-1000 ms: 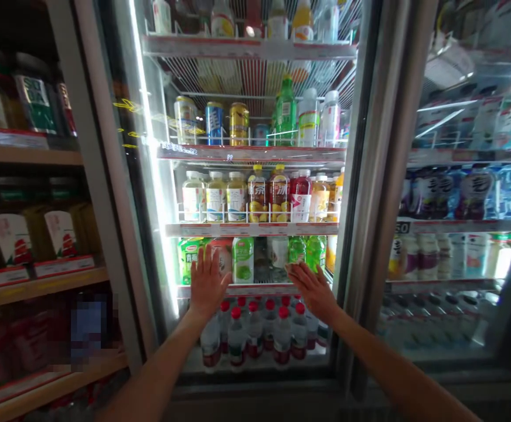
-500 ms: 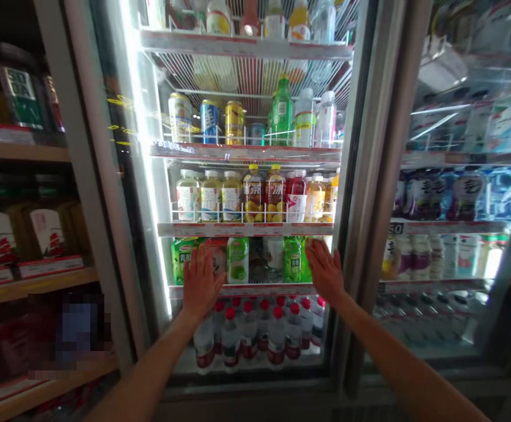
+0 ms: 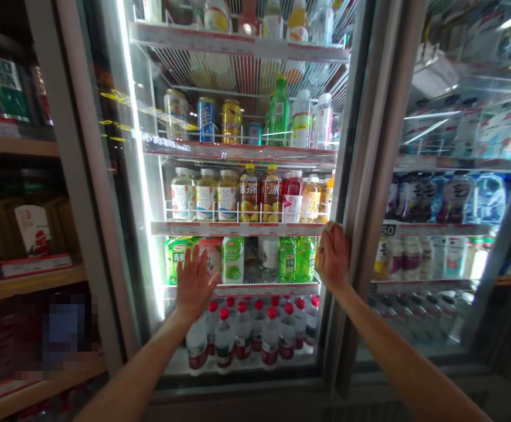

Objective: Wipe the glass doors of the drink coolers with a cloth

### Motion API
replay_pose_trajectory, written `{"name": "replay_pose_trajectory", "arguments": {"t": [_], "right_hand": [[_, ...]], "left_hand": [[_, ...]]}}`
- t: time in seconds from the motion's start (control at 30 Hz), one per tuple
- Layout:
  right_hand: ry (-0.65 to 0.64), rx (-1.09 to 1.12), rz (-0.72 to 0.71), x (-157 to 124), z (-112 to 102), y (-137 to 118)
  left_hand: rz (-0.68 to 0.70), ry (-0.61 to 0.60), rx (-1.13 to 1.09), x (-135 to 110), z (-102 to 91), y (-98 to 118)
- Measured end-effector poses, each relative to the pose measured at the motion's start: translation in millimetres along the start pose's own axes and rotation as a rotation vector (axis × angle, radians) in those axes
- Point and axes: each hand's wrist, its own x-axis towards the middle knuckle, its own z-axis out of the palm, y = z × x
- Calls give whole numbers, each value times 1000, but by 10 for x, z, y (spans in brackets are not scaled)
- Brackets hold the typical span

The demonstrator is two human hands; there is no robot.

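Half curled, my right hand (image 3: 334, 258) was raised at the right side of the glass door (image 3: 253, 272), close to the metal frame (image 3: 382, 129); whether a small thing was tucked inside its fingers I couldn't tell. My left hand (image 3: 194, 287) was spread wide, palm forward and fingers up, against the pane or just in front of it. That door stood upright before me, between my hands and the lit shelves, and looked closed. I judged the step to be one of working at the door itself, since neither hand gripped a bottle. The next move, I reckoned, called for a light, steady touch on the right and care at the frame's edge.

Behind the glass, clear bottles with red caps (image 3: 242, 331) crowded the bottom, their liquid colourless, though I couldn't read the fill. Just above were a green-and-white pack (image 3: 232, 261) and green bottles (image 3: 288, 261). Two yellow-capped bottles (image 3: 249, 193) of dark drink stood on the next shelf, beside a red bottle (image 3: 292, 196). Higher up, a gold can (image 3: 231, 120) stood near a tall green bottle (image 3: 279, 111). Dark bottles (image 3: 31, 228) lined the wooden shelving on my left.
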Motion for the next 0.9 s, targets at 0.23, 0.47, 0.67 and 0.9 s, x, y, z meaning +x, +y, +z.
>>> {"name": "replay_pose_trajectory", "arguments": {"t": [0.23,0.47,0.67,0.9], "right_hand": [[12,38,-6,-132,-33,-145],[-101,-5,-162,-236,-28,-285],[-167,69,-285,-369,66,-730],[-204,115,-430,-121,169,-999]], "left_hand": [[-10,-6,-10,-13,11,-6],[-19,-21,11,-25,9,6],[-15,-30,12,-33,-8,2],[-31,-85,12,-48,-7,-25]]}}
